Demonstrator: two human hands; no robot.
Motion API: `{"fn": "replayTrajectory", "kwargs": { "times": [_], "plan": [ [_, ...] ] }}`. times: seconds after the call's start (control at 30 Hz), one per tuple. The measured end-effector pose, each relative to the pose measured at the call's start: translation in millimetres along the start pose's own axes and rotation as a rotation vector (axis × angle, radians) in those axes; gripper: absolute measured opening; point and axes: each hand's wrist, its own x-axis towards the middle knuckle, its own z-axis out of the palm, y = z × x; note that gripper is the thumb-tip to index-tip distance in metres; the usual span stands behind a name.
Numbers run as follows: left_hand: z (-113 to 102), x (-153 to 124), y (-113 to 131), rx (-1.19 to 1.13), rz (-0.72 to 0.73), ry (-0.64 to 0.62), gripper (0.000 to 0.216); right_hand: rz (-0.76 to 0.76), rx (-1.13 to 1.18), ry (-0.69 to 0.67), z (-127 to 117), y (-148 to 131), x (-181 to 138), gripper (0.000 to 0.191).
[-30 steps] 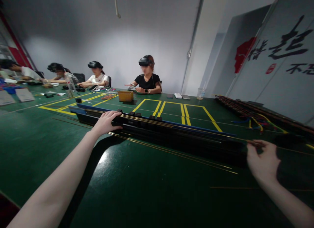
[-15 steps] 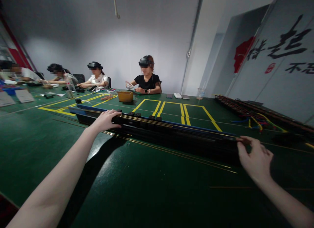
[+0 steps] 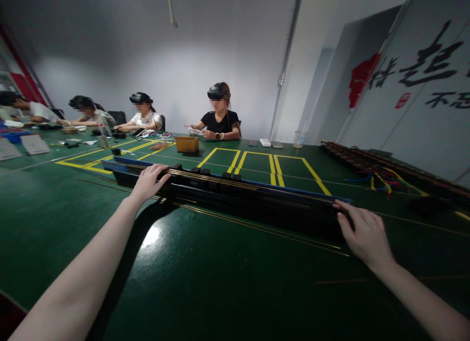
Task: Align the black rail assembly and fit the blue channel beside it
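Note:
A long black rail (image 3: 257, 204) lies across the green table (image 3: 220, 282), with thin brass rods (image 3: 220, 178) along its top and black clips (image 3: 205, 172) on its far side. My left hand (image 3: 149, 182) grips the rail near its left end, fingers curled over the top beside the first clip. My right hand (image 3: 362, 233) rests against the rail's right end, fingers stretched out and pressed flat on it, holding nothing. More loose brass rods (image 3: 264, 231) lie on the table in front of the rail.
Several people in headsets sit along the far edge, one in a black shirt (image 3: 220, 120) opposite me. A yellow box (image 3: 187, 144), yellow floor-tape rectangles (image 3: 271, 164), a plastic cup (image 3: 299, 139) and a bundle of rods and coloured wires (image 3: 370, 169) at the right share the table.
My right hand has moved left, from pinching rod tips beyond the rail's end to lying flat against that end. My left hand has stayed on the rail.

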Motion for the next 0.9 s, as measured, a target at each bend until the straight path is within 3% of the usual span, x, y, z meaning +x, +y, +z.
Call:
{"fn": "replayTrajectory", "kwargs": {
  "times": [0.3,0.6,0.77,0.9],
  "plan": [
    [13.2,-12.7,-3.6,0.014,-0.106,0.114,0.044,-0.047,0.043,-0.013,2.3,1.6,1.3,0.048],
    [27.1,-14.3,-22.4,-0.017,-0.286,0.241,0.049,-0.223,0.069,-0.11,1.8,-8.8,4.5,0.055],
    [28.5,-10.8,-22.5,0.005,-0.268,0.248,0.046,-0.2,0.09,-0.159,-0.9,-15.1,5.5,0.056],
    [29.5,-8.3,-23.8,0.02,-0.273,0.233,0.045,-0.071,0.108,-0.069,-0.2,-11.9,4.3,0.051]
  ]
}}
